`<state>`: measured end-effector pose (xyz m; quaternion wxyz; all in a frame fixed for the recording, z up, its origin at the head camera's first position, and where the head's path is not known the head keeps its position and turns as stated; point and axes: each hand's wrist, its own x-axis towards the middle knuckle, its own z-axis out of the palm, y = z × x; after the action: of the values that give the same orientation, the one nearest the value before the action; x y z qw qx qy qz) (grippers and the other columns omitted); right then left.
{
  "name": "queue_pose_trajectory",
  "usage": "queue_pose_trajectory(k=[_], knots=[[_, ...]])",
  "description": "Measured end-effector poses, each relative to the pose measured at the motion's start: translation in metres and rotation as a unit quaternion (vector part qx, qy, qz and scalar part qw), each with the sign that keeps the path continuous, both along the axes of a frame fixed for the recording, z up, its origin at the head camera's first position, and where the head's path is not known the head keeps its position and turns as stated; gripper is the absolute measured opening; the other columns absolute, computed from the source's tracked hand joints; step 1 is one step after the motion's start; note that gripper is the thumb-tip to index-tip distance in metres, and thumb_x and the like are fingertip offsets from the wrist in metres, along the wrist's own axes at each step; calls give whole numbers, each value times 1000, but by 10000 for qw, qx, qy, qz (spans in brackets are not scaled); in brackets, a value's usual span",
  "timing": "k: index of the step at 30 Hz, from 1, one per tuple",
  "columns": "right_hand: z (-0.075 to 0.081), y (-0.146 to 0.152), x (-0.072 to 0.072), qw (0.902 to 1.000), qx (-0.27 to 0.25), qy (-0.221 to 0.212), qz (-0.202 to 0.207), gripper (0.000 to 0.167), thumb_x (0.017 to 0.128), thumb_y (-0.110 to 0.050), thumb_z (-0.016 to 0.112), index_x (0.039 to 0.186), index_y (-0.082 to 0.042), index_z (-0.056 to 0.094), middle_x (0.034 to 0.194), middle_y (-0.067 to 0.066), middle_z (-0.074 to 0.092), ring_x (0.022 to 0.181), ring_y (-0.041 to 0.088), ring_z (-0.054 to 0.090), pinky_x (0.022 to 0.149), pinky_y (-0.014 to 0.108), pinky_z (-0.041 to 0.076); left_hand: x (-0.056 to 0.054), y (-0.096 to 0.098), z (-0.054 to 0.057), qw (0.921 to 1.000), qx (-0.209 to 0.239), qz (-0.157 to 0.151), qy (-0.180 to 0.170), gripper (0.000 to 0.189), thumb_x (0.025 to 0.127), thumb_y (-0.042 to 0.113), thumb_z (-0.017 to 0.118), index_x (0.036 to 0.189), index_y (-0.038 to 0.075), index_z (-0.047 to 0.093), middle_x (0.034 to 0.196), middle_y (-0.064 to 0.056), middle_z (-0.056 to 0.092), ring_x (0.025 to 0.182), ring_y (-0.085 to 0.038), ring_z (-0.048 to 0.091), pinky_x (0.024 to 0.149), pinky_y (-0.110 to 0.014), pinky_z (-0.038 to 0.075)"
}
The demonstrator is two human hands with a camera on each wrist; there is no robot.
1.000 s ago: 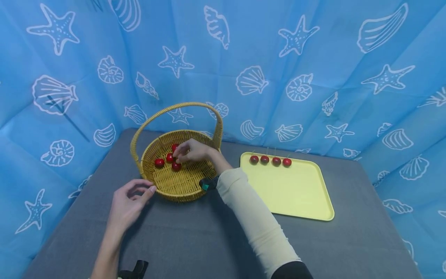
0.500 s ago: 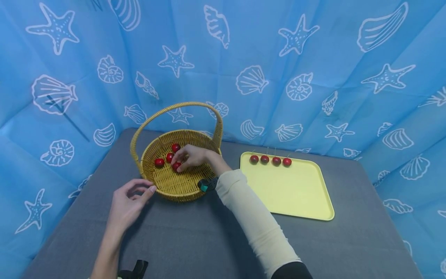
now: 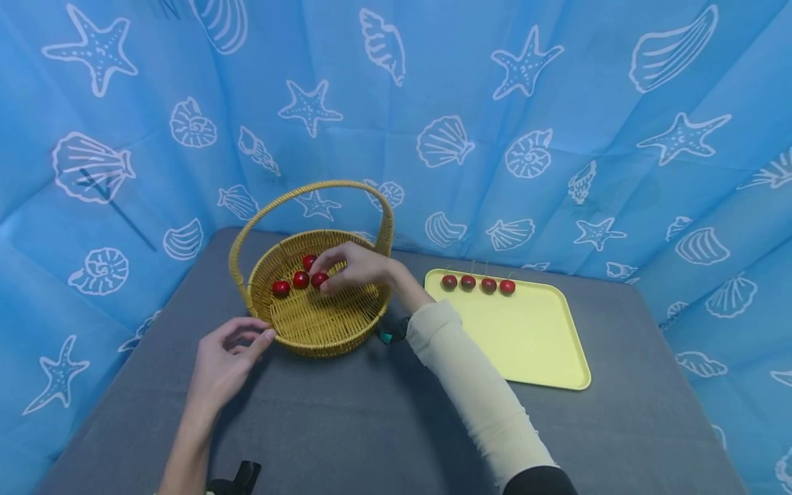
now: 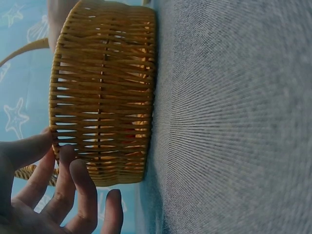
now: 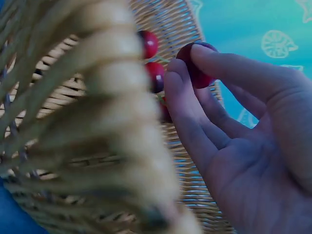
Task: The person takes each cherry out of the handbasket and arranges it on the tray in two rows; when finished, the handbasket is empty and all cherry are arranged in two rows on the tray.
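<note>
Inside the yellow wicker basket (image 3: pixel 324 349) on the left of the table, my right hand (image 3: pixel 359 267) pinches a dark red cherry (image 3: pixel 319 280) between thumb and fingertips. The right wrist view shows this pinched cherry (image 5: pixel 197 68) up close, above the basket floor. Three other cherries lie in the basket: one at the left (image 3: pixel 281 289), a middle cherry (image 3: pixel 300 280) and a rear cherry (image 3: pixel 309 262) partly near my fingers. My left hand (image 3: pixel 229 354) holds the basket's near-left rim with thumb and fingertips; in the left wrist view its other fingers (image 4: pixel 84 195) are bent beside the woven wall.
A yellow tray (image 3: pixel 526 337) lies to the right, with several stemmed cherries (image 3: pixel 489 285) in a row along its far edge. The basket's tall handle (image 3: pixel 315 185) arches over my right hand. Grey cloth (image 3: pixel 346 426) covers the table; a blue shell-print curtain (image 3: pixel 396 103) hangs behind.
My right fingers have closed on the front cherry and lifted it slightly, up and to the right. The right forearm has shifted right. My left hand has stayed at the rim.
</note>
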<state>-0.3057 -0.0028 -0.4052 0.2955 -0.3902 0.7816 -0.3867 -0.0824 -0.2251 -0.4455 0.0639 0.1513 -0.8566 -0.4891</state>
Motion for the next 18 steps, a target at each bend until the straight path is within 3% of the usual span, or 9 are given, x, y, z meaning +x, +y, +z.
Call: queue_pose_trajectory(k=[6,9,18], knots=[[14,19,4,9953,-750,-609,-53,34,103,-13,76,134,-1,70,136,14,69,115,40,78,101,50,63,1,1,0,10000,-39,28,11,33,103,38,77,126,14,73,111,-14,78,74,-19,72,64,-27,52],[21,30,6,9931,-974,-647,-22,30,103,-11,76,131,-2,71,132,13,69,113,39,79,101,48,63,1,1,1,10000,-39,33,38,33,102,38,77,126,14,74,111,-14,78,73,-18,71,64,-26,51],[35,66,19,9952,-981,-44,14,18,102,-12,77,119,-11,75,120,7,75,109,35,79,95,38,62,1,1,-1,9999,-49,30,97,32,102,38,77,124,15,74,107,-11,78,73,-18,71,63,-27,51]])
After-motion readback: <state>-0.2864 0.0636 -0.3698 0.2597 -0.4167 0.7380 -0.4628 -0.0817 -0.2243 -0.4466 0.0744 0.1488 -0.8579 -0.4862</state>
